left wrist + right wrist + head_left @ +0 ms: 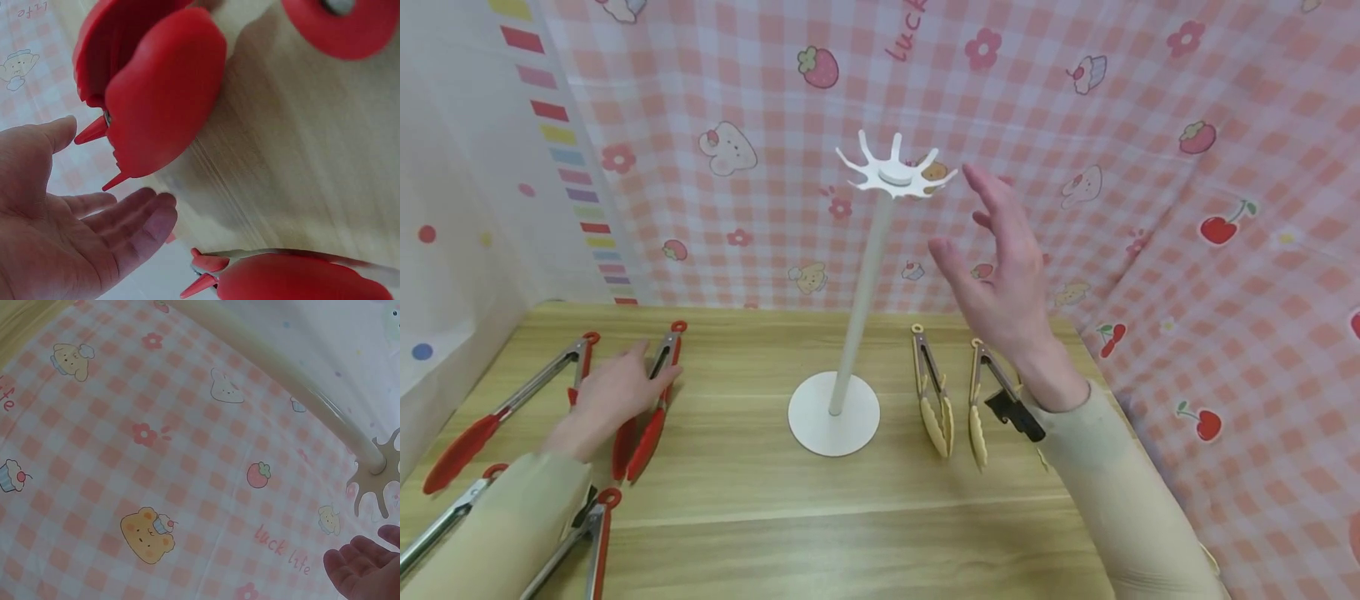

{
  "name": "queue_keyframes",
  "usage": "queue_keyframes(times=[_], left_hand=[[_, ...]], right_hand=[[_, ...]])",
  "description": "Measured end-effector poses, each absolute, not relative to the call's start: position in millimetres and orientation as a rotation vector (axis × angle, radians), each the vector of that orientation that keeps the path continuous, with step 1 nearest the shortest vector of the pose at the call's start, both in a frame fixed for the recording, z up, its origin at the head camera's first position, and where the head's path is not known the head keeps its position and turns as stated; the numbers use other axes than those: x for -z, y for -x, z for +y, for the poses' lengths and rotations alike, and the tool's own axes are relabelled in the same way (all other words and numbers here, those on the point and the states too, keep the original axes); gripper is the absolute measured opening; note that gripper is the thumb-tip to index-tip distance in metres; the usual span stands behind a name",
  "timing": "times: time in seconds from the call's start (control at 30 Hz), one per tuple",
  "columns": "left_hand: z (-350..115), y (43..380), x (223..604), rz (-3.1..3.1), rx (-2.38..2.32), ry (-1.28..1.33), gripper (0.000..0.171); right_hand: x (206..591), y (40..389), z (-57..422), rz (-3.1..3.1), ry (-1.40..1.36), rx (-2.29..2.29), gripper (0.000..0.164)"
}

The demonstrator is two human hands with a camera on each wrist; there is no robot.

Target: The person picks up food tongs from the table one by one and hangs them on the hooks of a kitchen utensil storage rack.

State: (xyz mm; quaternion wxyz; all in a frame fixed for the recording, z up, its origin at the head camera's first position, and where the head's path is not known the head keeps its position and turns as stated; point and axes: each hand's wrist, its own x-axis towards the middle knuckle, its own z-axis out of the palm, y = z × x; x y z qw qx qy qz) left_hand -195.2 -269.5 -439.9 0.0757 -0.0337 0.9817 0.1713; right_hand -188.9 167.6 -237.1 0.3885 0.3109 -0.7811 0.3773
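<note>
My left hand (pixel 615 392) is spread beside a pair of red-tipped tongs (pixel 647 442) on the left of the table. In the left wrist view, the thumb and fingers of that hand (pixel 69 244) lie on either side of the red tongs (pixel 165 94) without gripping them. My right hand (pixel 1007 275) is raised in the air, thumb and fingers apart, just right of a white stand's hooked top (pixel 895 177). The right wrist view has its fingertips (pixel 350 562) below the hook ring (pixel 375 478); nothing is held.
The stand's round base (pixel 808 425) rests mid-table. Right of it lie two tan-tipped tongs, one pair (pixel 936 429) nearer the stand, the other (pixel 976 429) below my right wrist. More red tongs (pixel 463 454) lie at left. A checked cloth (pixel 760 167) hangs behind.
</note>
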Motion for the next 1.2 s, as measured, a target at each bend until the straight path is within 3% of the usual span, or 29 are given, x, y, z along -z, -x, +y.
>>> queue_keyframes(times=[0.3,0.53,0.87,1.2], left_hand=[[-264,200,438,2.894,-0.547,0.079,0.079],[-257,199,433,2.841,-0.543,0.072,0.046],[-257,206,438,2.835,-0.527,0.075,0.044],[-258,207,443,2.873,-0.551,0.053,0.029]], right_hand=[[228,193,161,-1.985,-0.804,-1.014,0.086],[223,196,154,-1.972,-0.82,-1.065,0.091],[218,201,146,-1.96,-0.82,-1.084,0.092],[219,203,145,-1.964,-0.832,-1.075,0.092]])
